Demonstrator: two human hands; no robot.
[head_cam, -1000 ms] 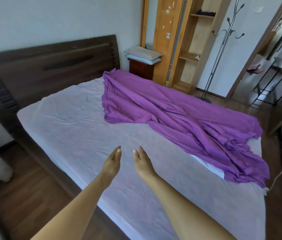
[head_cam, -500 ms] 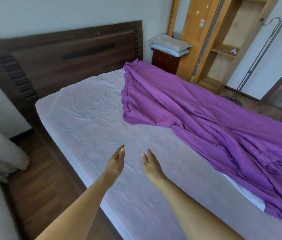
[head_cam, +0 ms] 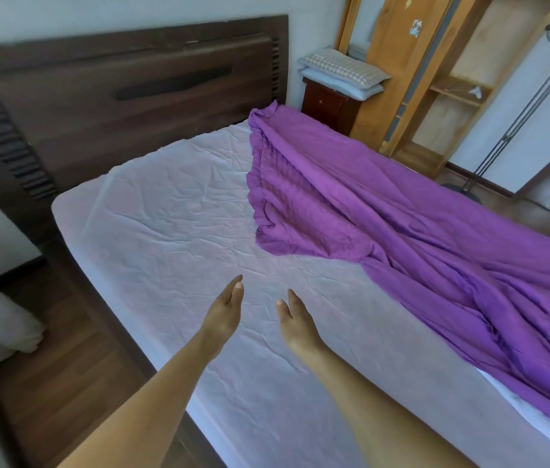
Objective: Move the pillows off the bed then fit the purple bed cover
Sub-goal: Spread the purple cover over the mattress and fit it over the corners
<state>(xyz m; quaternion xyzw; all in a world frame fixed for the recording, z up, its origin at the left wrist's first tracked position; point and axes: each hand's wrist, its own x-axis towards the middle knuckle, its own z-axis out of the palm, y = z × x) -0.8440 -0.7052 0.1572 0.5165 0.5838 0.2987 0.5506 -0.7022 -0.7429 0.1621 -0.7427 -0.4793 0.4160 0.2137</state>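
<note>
Head view, the only one I have. Both pillows (head_cam: pixel 344 70) are already off the bed, stacked on the small nightstand (head_cam: pixel 329 103) at the far right corner, so I judge the first half of the job done.

The purple bed cover (head_cam: pixel 401 231) lies bunched along the right side of the mattress (head_cam: pixel 165 214), running from the headboard (head_cam: pixel 115 96) end down to the near right. Its frilled edge is folded back on itself. The left half of the bed shows only wrinkled white sheet.

My left hand (head_cam: pixel 224 314) and right hand (head_cam: pixel 295 324) are stretched out over that bare sheet, fingers straight and close together, holding nothing. I cannot tell whether they touch the sheet. Both are well apart from the cover.

Risks as I see them:
- The nearest purple cloth is a mid-fold, not a corner. Gripping there would probably drag the whole bundle across as a rope instead of spreading it.
- A hard pull toward me could strip the far corner away from the headboard end, or let the loose right side slide to the floor.
- That far corner sits just beside the nightstand, so a flick of the cloth might topple the pillows.
- Leaning my weight on the sheet may ruck it up under the cover.
</note>
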